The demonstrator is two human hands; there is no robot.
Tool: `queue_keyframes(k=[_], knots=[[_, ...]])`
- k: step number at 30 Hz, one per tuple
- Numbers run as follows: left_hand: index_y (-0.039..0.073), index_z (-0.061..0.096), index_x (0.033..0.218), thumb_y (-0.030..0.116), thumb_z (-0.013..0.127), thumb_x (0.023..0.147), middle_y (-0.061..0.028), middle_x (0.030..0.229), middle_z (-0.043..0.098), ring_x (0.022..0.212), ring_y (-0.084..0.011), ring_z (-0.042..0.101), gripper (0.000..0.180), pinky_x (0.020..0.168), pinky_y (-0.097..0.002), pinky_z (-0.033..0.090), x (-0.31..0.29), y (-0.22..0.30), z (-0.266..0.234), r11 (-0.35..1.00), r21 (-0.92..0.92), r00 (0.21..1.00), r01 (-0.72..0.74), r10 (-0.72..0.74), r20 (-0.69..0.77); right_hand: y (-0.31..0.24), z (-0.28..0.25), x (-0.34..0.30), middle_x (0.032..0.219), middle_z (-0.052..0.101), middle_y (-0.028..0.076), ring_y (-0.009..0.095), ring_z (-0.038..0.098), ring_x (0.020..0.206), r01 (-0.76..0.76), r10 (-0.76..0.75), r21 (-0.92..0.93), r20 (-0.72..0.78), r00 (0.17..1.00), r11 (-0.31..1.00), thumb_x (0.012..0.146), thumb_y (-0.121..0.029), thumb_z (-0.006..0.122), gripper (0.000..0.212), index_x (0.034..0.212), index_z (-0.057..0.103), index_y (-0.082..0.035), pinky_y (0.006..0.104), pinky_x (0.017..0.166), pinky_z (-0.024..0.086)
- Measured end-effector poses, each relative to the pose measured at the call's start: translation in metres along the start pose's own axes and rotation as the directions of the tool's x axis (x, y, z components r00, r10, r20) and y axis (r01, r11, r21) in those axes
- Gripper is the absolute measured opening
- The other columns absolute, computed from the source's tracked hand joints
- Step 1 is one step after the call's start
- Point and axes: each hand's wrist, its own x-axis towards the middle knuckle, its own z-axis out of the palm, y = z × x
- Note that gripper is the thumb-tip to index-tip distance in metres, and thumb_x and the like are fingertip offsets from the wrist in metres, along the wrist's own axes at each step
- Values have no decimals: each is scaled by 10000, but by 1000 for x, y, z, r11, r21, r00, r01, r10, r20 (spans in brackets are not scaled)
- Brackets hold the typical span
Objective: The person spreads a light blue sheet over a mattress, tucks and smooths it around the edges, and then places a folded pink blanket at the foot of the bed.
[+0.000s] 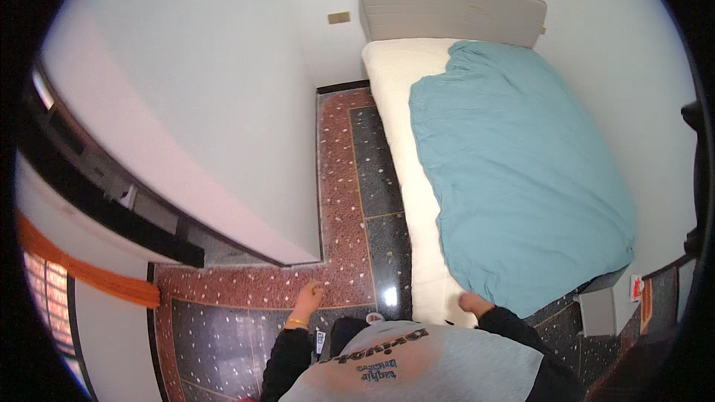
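A teal sheet (pixel 521 164) lies wrinkled over most of a cream mattress (pixel 424 253), leaving the mattress's left side and upper left corner bare. My right hand (pixel 474 303) is over the near end of the bed, beside the sheet's lower left edge. Its fingers are too small and foreshortened to read, and I cannot tell whether it touches the fabric. Out to the left, above the floor and away from the bed, is my left hand (pixel 307 299). Its fingers are loosely curled in, with nothing visible in them. A yellow band circles that wrist.
A grey padded headboard (pixel 454 11) rises at the bed's far end. A pale wall (pixel 216 104) juts out on the left, beside the red and black speckled floor (pixel 342 231). Near the bed's lower right corner stands a grey cabinet (pixel 605 309). An orange curtain (pixel 89 264) hangs at left.
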Motion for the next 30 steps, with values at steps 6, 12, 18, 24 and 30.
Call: queue_keyframes(k=[6, 12, 18, 24, 30], knots=[[34, 536, 1031, 172, 540, 771, -73, 673, 552, 592, -150, 499, 294, 562, -289, 429, 182, 48, -4, 988, -74, 961, -134, 147, 235, -135, -221, 161, 883, 571, 189, 352, 539, 822, 177, -86, 324, -278, 957, 929, 796, -214, 439, 243, 923, 541, -35, 401, 714, 431], [56, 480, 1096, 176, 537, 766, -133, 793, 596, 746, -254, 577, 355, 671, -351, 453, 392, 91, -36, 981, 119, 958, -150, 115, 263, -81, -249, 262, 839, 585, 174, 341, 548, 777, -129, 198, 318, -195, 960, 939, 767, -188, 474, 195, 830, 574, -32, 416, 654, 441], [44, 446, 1139, 190, 536, 780, -146, 853, 583, 806, -280, 559, 397, 722, -349, 443, 571, 186, -50, 958, 160, 908, -239, 162, 388, 33, -223, 263, 762, 591, 119, 307, 547, 705, -159, 201, 309, -109, 974, 938, 678, -223, 557, 154, 708, 583, -74, 409, 601, 443], [36, 400, 1190, 182, 528, 793, -136, 893, 557, 848, -258, 533, 441, 745, -340, 429, 726, 252, -29, 957, 90, 851, -277, 200, 486, 47, -277, 335, 761, 553, 72, 210, 526, 760, -111, 689, 803, 565, 454, -585, 788, -219, 499, 152, 853, 547, -91, 380, 716, 415], [26, 433, 1148, 141, 535, 778, -114, 817, 550, 767, -217, 537, 401, 694, -312, 434, 841, 271, -75, 961, 120, 874, -248, 169, 455, 70, -398, 560, 653, 544, 80, 197, 523, 558, -363, 718, 928, 305, 626, -77, 756, -199, 512, 160, 705, 524, -48, 338, 470, 388]])
